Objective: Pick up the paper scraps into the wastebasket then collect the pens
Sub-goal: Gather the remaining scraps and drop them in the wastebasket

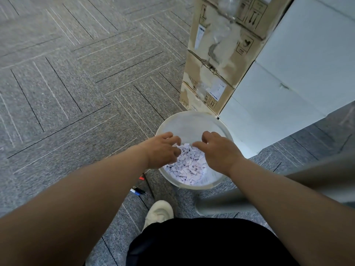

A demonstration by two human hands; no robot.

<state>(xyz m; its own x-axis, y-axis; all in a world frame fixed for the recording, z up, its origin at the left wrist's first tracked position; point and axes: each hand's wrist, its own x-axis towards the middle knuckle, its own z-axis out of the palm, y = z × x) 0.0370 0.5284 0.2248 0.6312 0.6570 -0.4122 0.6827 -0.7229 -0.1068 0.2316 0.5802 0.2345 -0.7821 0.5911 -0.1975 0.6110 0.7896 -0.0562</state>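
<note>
- Bare carpet (76,83) is stretching wide open to the left and ahead.
- Stacked cardboard boxes (209,73) and white boxes (288,83) are standing just behind the wastebasket (192,117), walling off its far and right sides.
- A grey tube (217,205) is crowding the basket's near right side.
- Pens (138,191) and a shoe (159,212) are occupying the floor near its near left.

- The left forearm (86,191) and right forearm (288,200) were bare along their whole visible length.
- The left hand (161,150) and right hand (221,153) were bare too.
- A plain black garment (201,244) covered the lower body; its cut could not be told.
- One shoe (160,212) showed, cream-white and round-toed, with a soft panelled upper.
</note>
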